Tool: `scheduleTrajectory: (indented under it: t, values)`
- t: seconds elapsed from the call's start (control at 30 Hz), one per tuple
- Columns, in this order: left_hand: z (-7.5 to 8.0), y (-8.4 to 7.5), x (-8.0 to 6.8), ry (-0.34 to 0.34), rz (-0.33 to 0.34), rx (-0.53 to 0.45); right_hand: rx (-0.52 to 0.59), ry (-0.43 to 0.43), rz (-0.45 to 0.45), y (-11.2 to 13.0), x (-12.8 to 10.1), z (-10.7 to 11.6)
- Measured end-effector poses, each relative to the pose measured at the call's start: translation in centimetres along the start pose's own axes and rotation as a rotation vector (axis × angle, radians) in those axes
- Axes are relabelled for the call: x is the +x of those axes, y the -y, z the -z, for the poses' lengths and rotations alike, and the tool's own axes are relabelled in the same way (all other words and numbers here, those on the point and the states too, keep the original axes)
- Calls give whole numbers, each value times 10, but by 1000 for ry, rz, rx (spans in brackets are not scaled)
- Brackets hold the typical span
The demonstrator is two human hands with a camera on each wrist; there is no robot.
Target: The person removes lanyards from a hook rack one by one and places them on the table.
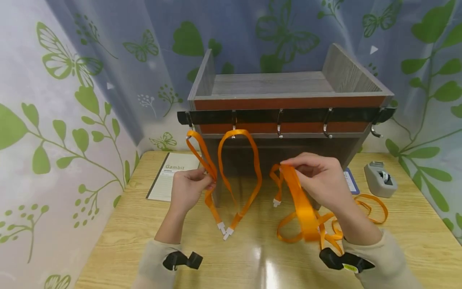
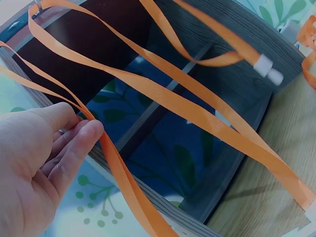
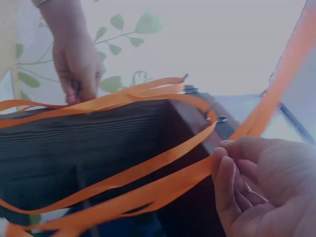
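Note:
My left hand [image 1: 190, 188] pinches an orange lanyard [image 1: 203, 154] that hangs from the leftmost hook, its two straps gathered between thumb and fingers in the left wrist view. Beside it a second orange lanyard [image 1: 257, 168] hangs in a loop from the second hook, its white clip [image 1: 228, 233] at the bottom. My right hand [image 1: 319, 176] pinches a third orange lanyard [image 1: 301, 200] in front of the shelf, below the middle hooks. Its strap drapes down blurred, and a white clip [image 1: 276, 202] dangles to the left of the fingers.
A grey wooden shelf [image 1: 274, 83] carries a black hook rail [image 1: 252, 117] with several metal hooks. More orange lanyards [image 1: 382, 208] lie at the right on the wooden table [image 1: 231, 265]. A notebook [image 1: 162, 184] lies left; a tape dispenser [image 1: 380, 179] stands right, near a blue-edged card [image 1: 351, 181].

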State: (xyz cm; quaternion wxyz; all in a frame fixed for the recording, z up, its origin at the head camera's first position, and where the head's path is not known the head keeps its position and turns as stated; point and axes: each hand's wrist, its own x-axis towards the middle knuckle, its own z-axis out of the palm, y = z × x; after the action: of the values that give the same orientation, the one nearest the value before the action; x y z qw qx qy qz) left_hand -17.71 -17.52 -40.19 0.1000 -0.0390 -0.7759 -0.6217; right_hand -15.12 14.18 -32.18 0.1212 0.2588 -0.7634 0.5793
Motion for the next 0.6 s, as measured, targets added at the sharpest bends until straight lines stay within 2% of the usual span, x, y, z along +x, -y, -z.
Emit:
scheduleTrajectory:
  t: [0.13,0.33,0.6]
  values:
    - [0,1,0,-3,-5,8,-43,-11,46,10,-1,4]
    - [0,2,0,-11,16,10,85,-3,62,14,-1,6]
    - [0,2,0,-11,26,13,81,59,-28,8,-11,10]
